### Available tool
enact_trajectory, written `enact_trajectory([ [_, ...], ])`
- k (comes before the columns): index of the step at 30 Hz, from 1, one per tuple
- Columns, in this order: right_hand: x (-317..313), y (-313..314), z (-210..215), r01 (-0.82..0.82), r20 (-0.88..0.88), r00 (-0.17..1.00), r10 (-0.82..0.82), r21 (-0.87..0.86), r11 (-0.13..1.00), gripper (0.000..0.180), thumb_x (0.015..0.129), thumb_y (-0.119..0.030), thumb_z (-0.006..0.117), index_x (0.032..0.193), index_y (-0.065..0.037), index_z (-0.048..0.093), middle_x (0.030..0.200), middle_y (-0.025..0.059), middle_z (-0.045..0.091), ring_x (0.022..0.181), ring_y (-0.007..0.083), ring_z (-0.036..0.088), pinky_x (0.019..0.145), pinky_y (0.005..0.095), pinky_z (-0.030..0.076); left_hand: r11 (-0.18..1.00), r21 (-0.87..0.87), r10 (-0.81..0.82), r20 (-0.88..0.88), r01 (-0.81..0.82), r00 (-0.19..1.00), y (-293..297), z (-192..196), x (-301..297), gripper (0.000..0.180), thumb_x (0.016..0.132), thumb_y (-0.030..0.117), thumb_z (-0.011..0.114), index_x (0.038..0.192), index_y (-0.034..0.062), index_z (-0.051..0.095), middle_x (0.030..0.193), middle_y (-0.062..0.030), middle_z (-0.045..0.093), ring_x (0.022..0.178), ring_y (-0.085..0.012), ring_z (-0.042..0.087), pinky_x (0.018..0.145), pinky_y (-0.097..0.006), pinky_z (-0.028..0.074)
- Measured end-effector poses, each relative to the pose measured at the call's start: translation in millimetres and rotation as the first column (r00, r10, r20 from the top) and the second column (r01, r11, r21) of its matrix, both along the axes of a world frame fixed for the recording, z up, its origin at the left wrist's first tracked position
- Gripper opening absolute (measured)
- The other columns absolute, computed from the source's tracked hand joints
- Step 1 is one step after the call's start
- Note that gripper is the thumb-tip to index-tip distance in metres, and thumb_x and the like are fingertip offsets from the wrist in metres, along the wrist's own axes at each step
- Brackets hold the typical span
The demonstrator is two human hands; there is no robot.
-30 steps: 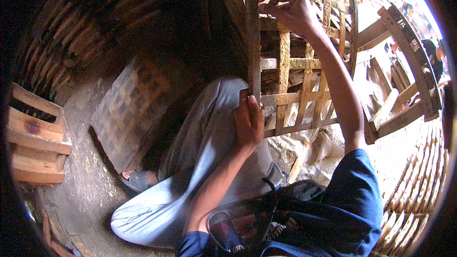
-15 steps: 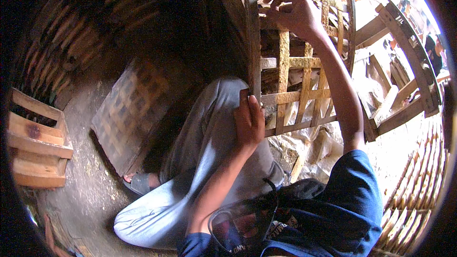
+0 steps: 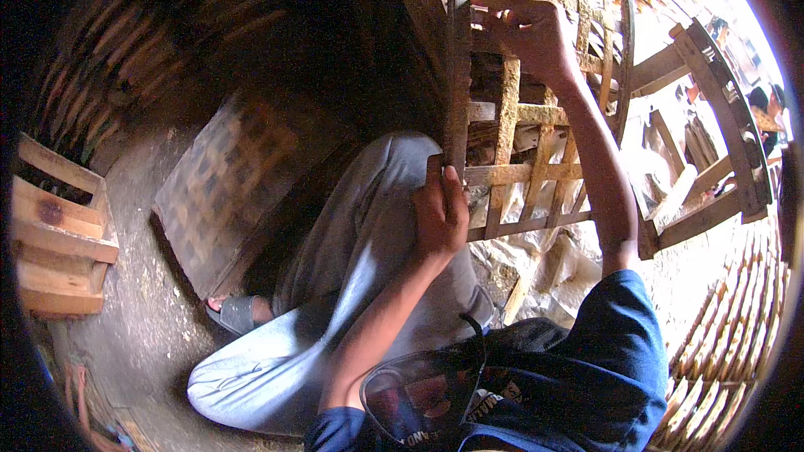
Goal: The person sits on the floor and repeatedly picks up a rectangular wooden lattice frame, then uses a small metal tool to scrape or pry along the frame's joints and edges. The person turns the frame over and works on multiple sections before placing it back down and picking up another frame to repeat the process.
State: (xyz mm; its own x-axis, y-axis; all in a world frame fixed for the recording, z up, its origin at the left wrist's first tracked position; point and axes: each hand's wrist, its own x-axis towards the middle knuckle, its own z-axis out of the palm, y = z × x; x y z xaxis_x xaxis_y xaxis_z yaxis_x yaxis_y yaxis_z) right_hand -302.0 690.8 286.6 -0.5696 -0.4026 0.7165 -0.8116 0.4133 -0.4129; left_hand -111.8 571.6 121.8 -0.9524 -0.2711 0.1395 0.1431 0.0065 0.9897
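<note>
A lattice panel of woven bamboo strips (image 3: 505,134) in a wooden frame stands upright in front of me, propped by my knee. My left hand (image 3: 441,216) grips the lower end of the panel's dark left rail (image 3: 457,92), fingers wrapped round it. Higher up, my right hand (image 3: 532,33) is in front of the lattice, its fingers bent and drawn together against the same rail. Whatever lies between those fingertips is too small or hidden to make out. My bent leg in grey trousers (image 3: 368,226) is beside the panel.
A second woven panel (image 3: 226,192) lies on the floor by my sandalled foot. A slatted wooden crate (image 3: 63,238) is at the far left. To the right are a wooden frame (image 3: 729,117), crumpled plastic sheeting (image 3: 561,272) and bamboo slats (image 3: 720,318). Part of another person shows at the lower left.
My right hand's fingers were apart and raised near the rail; they are now drawn together against it. My left hand keeps its grip. The whole view has shifted slightly.
</note>
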Motion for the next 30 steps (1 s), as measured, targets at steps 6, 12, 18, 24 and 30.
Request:
enact_trajectory([
  [6,-5,-4,8,0.092,-0.063,0.994,-0.085,0.113,0.989,0.016,0.089,-0.024,0.074,0.103,-0.017,0.075,0.086,0.0058,0.075,0.069,0.0174,0.069,0.065,0.0367,0.056,0.996,0.087,0.023,-0.071,-0.016,0.997,6,-4,-4,0.031,0.107,0.031,0.043,0.107,0.0015,0.053,0.084,-0.0138,0.055,0.072,-0.0240,0.057,0.062,-0.039,0.048],
  [12,0,12,12,0.091,-0.118,0.991,-0.055,0.323,0.942,0.015,0.096,-0.022,0.067,0.104,-0.010,0.068,0.084,0.0002,0.068,0.072,0.0084,0.059,0.063,0.0298,0.051,0.976,-0.218,0.032,0.038,-0.023,0.999,3,-17,-9,0.027,0.100,0.017,0.058,0.119,-0.0017,0.051,0.100,-0.0229,0.058,0.083,-0.0375,0.059,0.074,-0.046,0.050],
  [18,28,33,19,-0.153,0.185,0.981,0.062,0.528,0.835,0.019,0.099,-0.023,0.063,0.099,-0.006,0.069,0.083,0.0010,0.068,0.074,0.0087,0.061,0.065,0.0296,0.052,0.671,-0.692,0.127,-0.248,-0.267,0.960,-4,-59,-11,0.057,0.086,0.005,0.073,0.133,-0.0062,0.042,0.113,-0.0299,0.058,0.095,-0.0480,0.060,0.082,-0.048,0.053],
  [24,33,15,7,0.063,-0.081,0.996,-0.043,0.266,0.962,0.022,0.100,-0.021,0.062,0.113,-0.009,0.073,0.100,0.0040,0.074,0.077,0.0105,0.063,0.068,0.0305,0.053,0.920,-0.375,0.157,0.076,-0.117,0.985,-6,-18,1,0.065,0.085,0.008,0.075,0.137,-0.0078,0.039,0.123,-0.0339,0.054,0.105,-0.0504,0.057,0.090,-0.051,0.051],
  [30,22,2,-11,0.075,-0.012,0.997,-0.075,0.028,0.997,0.025,0.092,-0.027,0.074,0.113,-0.013,0.076,0.096,-0.0001,0.074,0.066,0.0070,0.057,0.059,0.0261,0.048,0.714,-0.697,0.063,-0.024,-0.062,0.998,1,-52,-18,0.065,0.087,0.011,0.072,0.138,-0.0087,0.038,0.128,-0.0372,0.051,0.108,-0.0544,0.055,0.093,-0.057,0.048],
])
